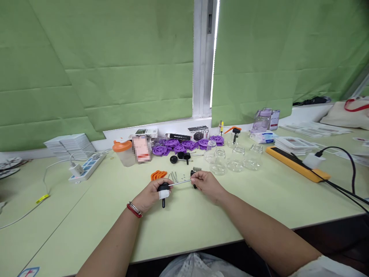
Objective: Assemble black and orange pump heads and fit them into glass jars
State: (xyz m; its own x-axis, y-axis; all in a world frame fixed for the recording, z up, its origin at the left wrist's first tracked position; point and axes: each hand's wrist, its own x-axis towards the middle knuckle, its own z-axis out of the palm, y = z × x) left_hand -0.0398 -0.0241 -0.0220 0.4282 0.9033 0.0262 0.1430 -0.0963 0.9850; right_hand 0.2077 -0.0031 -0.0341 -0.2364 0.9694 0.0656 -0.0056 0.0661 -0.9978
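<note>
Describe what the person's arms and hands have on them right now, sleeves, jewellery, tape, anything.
Both forearms are bare. The left hand has a red band with thin metal bangles at the wrist and a white wrap around one finger. The right hand wears nothing visible; a light sleeve shows at the upper arm.

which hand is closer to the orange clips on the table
Left. The left hand sits just below the orange clips, nearly touching, holding a black pump head. The right hand is farther off to their right, pinching the thin tube.
</note>
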